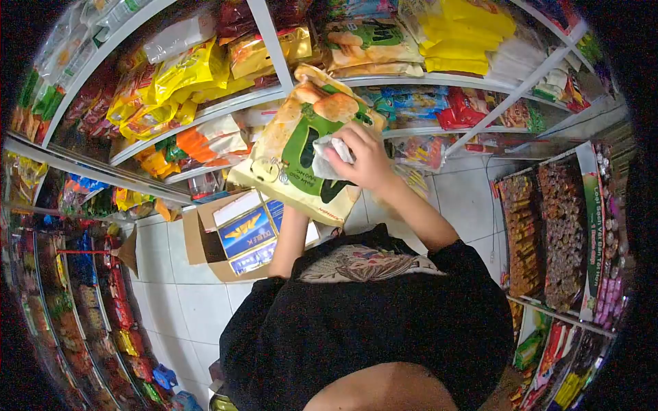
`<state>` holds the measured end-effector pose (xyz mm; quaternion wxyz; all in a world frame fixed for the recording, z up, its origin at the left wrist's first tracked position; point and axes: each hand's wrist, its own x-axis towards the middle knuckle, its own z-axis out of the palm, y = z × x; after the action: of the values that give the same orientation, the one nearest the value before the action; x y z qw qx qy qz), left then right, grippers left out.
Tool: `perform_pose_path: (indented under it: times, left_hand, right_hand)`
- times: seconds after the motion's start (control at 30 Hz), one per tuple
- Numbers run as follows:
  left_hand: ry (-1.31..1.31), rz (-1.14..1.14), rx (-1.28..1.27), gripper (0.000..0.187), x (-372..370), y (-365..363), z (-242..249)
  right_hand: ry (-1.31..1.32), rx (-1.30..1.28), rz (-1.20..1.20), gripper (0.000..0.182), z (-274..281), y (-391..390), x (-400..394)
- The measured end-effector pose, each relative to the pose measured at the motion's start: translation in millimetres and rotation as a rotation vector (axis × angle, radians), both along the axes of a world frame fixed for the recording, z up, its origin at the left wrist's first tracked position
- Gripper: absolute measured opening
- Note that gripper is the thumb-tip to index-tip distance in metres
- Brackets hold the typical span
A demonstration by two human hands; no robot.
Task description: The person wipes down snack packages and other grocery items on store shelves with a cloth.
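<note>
A large cream and green snack bag with golden crackers printed on it is held up in front of me, tilted. My left forearm reaches up behind its lower edge. That hand holds the bag from beneath, its fingers hidden by the package. My right hand is closed around a crumpled white cloth, which is pressed against the front of the bag near its middle.
Shelves hold similar snack bags and yellow packages. An opened cardboard box with blue and yellow cartons stands on the tiled floor. Packed racks line the left, and a display of wrapped sweets is at right.
</note>
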<state>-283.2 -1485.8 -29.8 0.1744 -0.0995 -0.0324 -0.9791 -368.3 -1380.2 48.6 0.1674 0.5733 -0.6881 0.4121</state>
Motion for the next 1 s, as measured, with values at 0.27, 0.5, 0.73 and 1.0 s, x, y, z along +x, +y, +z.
perform_pose_path:
  times: [0.27, 0.5, 0.73, 1.0]
  left_hand:
    - [0.046, 0.022, 0.026, 0.052, 24.3, 14.5, -13.5]
    - [0.092, 0.010, 0.044, 0.053, -1.2, 9.9, -19.3]
    - [-0.577, 0.444, -0.545, 0.061, -1.4, 11.6, 5.3]
    - [-0.173, 0.306, -0.269, 0.063, 3.3, -19.0, -2.9]
  right_hand:
    - [0.395, 0.057, 0.502, 0.022, -6.4, -6.0, 34.8]
    - [0.254, 0.041, 0.315, 0.023, 31.1, -72.3, 18.3]
    - [0.156, 0.264, 0.293, 0.022, 2.2, -50.8, 37.3]
    - [0.022, 0.202, 0.285, 0.018, -28.3, 10.3, 41.7]
